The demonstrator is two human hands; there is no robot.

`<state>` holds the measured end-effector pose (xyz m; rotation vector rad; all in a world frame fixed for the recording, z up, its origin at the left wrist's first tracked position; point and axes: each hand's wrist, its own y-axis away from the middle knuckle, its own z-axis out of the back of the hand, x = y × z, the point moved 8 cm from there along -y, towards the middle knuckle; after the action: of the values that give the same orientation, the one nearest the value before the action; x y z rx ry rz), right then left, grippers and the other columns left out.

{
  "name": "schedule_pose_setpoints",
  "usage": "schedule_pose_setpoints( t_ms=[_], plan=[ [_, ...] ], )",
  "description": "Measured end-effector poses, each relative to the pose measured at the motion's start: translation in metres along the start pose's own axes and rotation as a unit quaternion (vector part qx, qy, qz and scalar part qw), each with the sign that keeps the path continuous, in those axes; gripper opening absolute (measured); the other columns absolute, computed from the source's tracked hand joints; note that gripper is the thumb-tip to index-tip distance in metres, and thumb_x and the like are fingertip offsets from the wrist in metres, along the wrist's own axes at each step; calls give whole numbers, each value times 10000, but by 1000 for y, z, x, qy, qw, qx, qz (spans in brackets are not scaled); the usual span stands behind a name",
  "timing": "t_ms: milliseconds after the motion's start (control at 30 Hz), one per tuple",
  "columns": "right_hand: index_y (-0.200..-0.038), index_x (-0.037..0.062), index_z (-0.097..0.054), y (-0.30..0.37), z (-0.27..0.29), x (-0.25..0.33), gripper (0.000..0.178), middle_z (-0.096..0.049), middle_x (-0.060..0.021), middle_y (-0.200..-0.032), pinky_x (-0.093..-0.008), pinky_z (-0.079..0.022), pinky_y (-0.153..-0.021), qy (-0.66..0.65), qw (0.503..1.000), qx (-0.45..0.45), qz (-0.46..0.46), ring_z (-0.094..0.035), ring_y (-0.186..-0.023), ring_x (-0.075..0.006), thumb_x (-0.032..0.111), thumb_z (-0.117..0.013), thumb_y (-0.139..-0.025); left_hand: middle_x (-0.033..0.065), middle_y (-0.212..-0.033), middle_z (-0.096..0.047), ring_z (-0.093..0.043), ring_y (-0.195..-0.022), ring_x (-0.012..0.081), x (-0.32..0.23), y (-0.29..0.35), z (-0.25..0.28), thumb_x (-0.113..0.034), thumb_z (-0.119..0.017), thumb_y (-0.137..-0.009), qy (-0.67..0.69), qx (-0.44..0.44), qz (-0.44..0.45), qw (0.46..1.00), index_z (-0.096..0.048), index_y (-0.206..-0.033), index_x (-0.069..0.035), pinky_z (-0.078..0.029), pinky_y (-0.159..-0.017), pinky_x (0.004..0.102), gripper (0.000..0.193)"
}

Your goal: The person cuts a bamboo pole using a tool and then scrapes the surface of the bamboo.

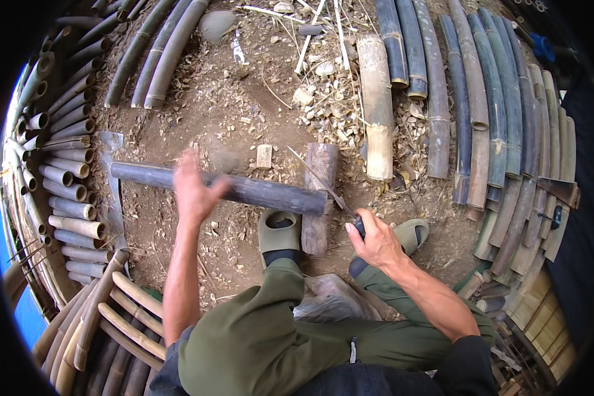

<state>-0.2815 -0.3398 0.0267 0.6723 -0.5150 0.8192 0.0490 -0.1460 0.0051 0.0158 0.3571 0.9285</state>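
A dark bamboo pole [264, 191] lies crosswise in front of me, its right end on a short wooden block [315, 234]. My left hand [197, 188] is over the pole's left half, blurred by motion, with the thumb stretched away from the fingers. Whether it touches the pole I cannot tell. My right hand [376, 241] is closed round the black handle of a long-bladed knife [320, 179]. The thin blade slants up and left, over the block and close to the pole's right end.
Green clogs [278, 232] on my feet flank the block. A pale, stripped bamboo piece [378, 112] lies ahead among wood chips [327, 99]. Dark bamboo poles [488, 99] line the right; cut bamboo tubes [72, 168] are stacked left. A plastic bag [336, 300] lies between my legs.
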Motion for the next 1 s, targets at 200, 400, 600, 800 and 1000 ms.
schedule_pose_setpoints(
  t_ms=[200,400,600,800,1000],
  plan=[
    [-1098,-38,-549,-6,27,89,350,-672,-244,-909,-407,-578,-590,-77,974,-92,193,-710,-727,-368,265,-638,-946,140,-1087,-705,-663,-1043,346,-53,11,-67,-315,-818,-597,-102,371,-204,900,-637,-1191,-111,-522,-920,456,654],
    [-1089,-17,-534,-32,-18,2,289,-617,-197,-700,-395,-503,-537,30,997,67,15,-653,-594,-354,203,-654,-946,119,-946,-717,-709,-884,312,-61,10,-73,-293,-777,-634,-107,340,-248,901,-643,-994,-82,-573,-809,438,438],
    [-1104,-15,-538,-16,4,70,303,-650,-227,-782,-416,-528,-552,-58,985,-54,153,-661,-630,-403,219,-646,-944,77,-933,-661,-664,-958,272,-55,30,-64,-165,-726,-644,-81,174,-286,939,-610,-1032,-103,-520,-845,425,409],
    [-1065,-13,-547,-25,-7,44,274,-647,-201,-716,-405,-523,-530,-37,997,60,42,-648,-593,-382,214,-641,-944,64,-965,-653,-637,-936,266,-46,34,-71,-191,-772,-626,-87,129,-285,946,-601,-1027,-99,-491,-829,421,445],
    [-1030,-41,-560,-21,-12,33,317,-669,-218,-821,-391,-561,-539,69,987,-27,143,-689,-616,-366,254,-640,-947,53,-928,-652,-637,-917,254,-53,33,-65,-208,-767,-636,-88,128,-284,946,-602,-1021,-102,-490,-827,420,432]
  ],
)
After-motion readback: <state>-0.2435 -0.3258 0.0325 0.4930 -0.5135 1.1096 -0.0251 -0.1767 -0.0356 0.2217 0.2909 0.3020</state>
